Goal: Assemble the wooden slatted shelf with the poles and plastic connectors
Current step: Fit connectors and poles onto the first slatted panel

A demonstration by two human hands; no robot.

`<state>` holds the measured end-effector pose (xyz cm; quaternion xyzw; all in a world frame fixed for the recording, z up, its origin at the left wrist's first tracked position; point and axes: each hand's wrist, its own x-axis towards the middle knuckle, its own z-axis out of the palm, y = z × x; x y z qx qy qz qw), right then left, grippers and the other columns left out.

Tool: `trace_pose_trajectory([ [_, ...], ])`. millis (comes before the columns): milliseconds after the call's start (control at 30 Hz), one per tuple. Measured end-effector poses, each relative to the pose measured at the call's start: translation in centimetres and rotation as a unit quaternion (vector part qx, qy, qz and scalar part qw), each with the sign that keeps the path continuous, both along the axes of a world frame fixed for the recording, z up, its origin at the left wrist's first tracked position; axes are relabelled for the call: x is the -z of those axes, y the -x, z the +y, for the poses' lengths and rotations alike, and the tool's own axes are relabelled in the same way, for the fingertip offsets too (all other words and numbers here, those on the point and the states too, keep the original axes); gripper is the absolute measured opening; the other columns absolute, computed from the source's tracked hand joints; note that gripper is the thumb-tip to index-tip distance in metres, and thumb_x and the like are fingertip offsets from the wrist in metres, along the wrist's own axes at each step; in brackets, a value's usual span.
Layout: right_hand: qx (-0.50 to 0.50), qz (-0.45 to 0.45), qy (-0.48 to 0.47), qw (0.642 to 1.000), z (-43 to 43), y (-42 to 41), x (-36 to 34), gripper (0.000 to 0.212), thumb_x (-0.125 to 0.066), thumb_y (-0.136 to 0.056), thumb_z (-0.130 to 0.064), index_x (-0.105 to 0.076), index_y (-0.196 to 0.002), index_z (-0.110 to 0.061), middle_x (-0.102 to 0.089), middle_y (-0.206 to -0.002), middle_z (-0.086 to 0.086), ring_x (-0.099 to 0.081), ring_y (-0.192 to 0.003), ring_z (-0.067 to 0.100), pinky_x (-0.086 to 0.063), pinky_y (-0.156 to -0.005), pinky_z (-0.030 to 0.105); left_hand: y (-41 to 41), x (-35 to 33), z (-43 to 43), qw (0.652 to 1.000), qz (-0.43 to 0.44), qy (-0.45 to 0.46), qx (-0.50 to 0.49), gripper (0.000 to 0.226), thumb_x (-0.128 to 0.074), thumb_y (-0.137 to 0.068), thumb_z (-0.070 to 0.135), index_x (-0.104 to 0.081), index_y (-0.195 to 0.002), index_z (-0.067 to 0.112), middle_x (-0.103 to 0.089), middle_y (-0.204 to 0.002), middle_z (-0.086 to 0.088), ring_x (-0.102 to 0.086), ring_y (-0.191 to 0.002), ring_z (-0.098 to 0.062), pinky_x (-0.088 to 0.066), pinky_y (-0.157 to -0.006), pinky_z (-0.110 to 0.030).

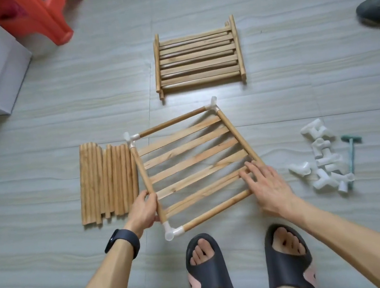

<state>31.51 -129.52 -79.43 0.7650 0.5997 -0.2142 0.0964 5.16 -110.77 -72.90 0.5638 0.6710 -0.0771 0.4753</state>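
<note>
Head view: the slatted shelf panel (194, 160) lies flat on the tiled floor (299, 93), just ahead of the person's sandals (208, 271). White plastic connectors cap three corners, the nearest one (172, 232) close to the left foot. The left hand (144, 211) grasps the left side pole (144, 172). The right hand (268, 186) lies released, fingers straight, over the near right corner, so I cannot tell whether a connector sits there.

If that corner is bare, I would keep the left grip steady and bring both pole ends square before pressing a piece from the loose connectors (325, 163). The small green mallet (352, 154) beside them could seat it. Spare poles (105, 181) lie beside the panel's left edge.
</note>
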Motion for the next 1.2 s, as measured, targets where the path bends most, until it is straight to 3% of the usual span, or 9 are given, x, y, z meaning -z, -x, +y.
trace_pose_trajectory([
  [100, -0.027, -0.043, -0.007, 0.999, 0.5, -1.8, 0.8, 0.092, -0.075, -0.070, -0.009, -0.037, -0.154, -0.018, -0.038, -0.157, 0.014, -0.036, -0.145, 0.032, -0.044, -0.104, 0.045, 0.6, 1.7, 1.3, 1.000, 0.008, 0.012, 0.011, 0.022, -0.039, -0.104, 0.028, -0.058, -0.098, 0.019, -0.054, -0.087, -0.009, -0.070, -0.070, -0.027, -0.029, -0.045, -0.024],
  [200, -0.084, -0.069, 0.014, 0.994, 2.3, -2.0, 0.5, 0.078, -0.057, -0.087, -0.009, -0.022, -0.157, -0.012, -0.028, -0.159, 0.014, -0.034, -0.142, 0.032, -0.042, -0.094, 0.039, 0.3, 2.7, 2.2, 1.000, -0.013, 0.013, 0.019, 0.026, -0.036, -0.105, 0.028, -0.060, -0.108, 0.020, -0.052, -0.089, -0.008, -0.065, -0.078, -0.029, -0.033, -0.040, -0.019],
  [300, -0.125, -0.130, 0.019, 0.983, 3.7, -1.9, 0.5, 0.062, -0.061, -0.074, -0.008, -0.051, -0.135, -0.001, -0.055, -0.124, 0.018, -0.051, -0.118, 0.035, -0.044, -0.086, 0.042, -0.4, 3.3, 2.9, 0.999, -0.039, 0.013, 0.018, 0.031, -0.035, -0.106, 0.026, -0.060, -0.123, 0.019, -0.052, -0.086, -0.009, -0.059, -0.078, -0.030, -0.036, -0.037, -0.015],
  [533, -0.141, -0.137, 0.026, 0.980, 3.1, -1.4, 2.0, 0.032, -0.068, -0.071, -0.014, -0.058, -0.101, -0.006, -0.060, -0.086, 0.014, -0.058, -0.081, 0.034, -0.042, -0.089, 0.049, -0.4, 5.8, 3.3, 0.990, 0.020, -0.071, 0.124, 0.053, -0.046, -0.102, 0.043, -0.039, -0.151, 0.026, -0.064, -0.106, -0.009, -0.065, -0.092, -0.026, -0.051, -0.080, -0.035],
  [600, -0.129, -0.114, 0.052, 0.984, 2.5, -0.8, 1.8, 0.037, -0.064, -0.073, -0.020, -0.054, -0.107, -0.009, -0.061, -0.094, 0.012, -0.058, -0.088, 0.033, -0.037, -0.094, 0.049, -0.4, 5.8, 2.1, 0.953, 0.078, -0.140, 0.258, 0.067, -0.050, -0.095, 0.061, -0.039, -0.150, 0.024, -0.045, -0.141, -0.013, -0.054, -0.122, -0.029, -0.047, -0.098, -0.039],
  [700, -0.099, -0.091, 0.065, 0.989, 1.7, 0.0, 1.5, 0.052, -0.065, -0.064, -0.025, -0.055, -0.113, -0.011, -0.062, -0.099, 0.010, -0.059, -0.092, 0.032, -0.036, -0.093, 0.047, -0.2, 5.5, 0.1, 0.813, 0.136, -0.222, 0.522, 0.094, -0.039, -0.080, 0.086, -0.037, -0.151, 0.025, -0.017, -0.163, -0.010, -0.020, -0.149, -0.031, -0.017, -0.122, -0.048],
  [833, -0.056, -0.041, 0.070, 0.995, 0.7, 0.4, 1.2, 0.063, -0.067, -0.056, -0.032, -0.055, -0.116, -0.017, -0.062, -0.105, 0.004, -0.058, -0.098, 0.029, -0.041, -0.088, 0.048, 0.1, 6.7, -1.6, 0.707, 0.200, -0.214, 0.643, 0.104, -0.056, -0.087, 0.068, -0.009, -0.159, 0.008, -0.014, -0.164, -0.017, -0.015, -0.151, -0.031, -0.006, -0.124, -0.051],
  [1033, -0.056, -0.015, 0.086, 0.995, -0.8, 0.4, 0.9, 0.094, -0.067, -0.074, -0.012, -0.022, -0.157, -0.009, -0.044, -0.145, 0.006, -0.045, -0.131, 0.027, -0.044, -0.096, 0.038, 0.1, 6.9, -0.8, 0.734, 0.235, -0.207, 0.602, 0.081, -0.065, -0.085, 0.028, -0.022, -0.151, 0.012, -0.046, -0.138, -0.009, -0.043, -0.130, -0.030, -0.020, -0.118, -0.054],
  [1200, -0.049, -0.072, 0.086, 0.992, -1.0, -0.2, 1.8, 0.055, -0.075, -0.057, -0.007, -0.060, -0.109, -0.012, -0.064, -0.100, 0.005, -0.059, -0.090, 0.026, -0.041, -0.058, 0.035, -0.7, 7.3, -2.1, 0.732, 0.222, -0.223, 0.604, 0.067, -0.060, -0.081, 0.029, -0.034, -0.140, 0.011, -0.053, -0.123, -0.010, -0.052, -0.110, -0.030, -0.039, -0.095, -0.048],
])
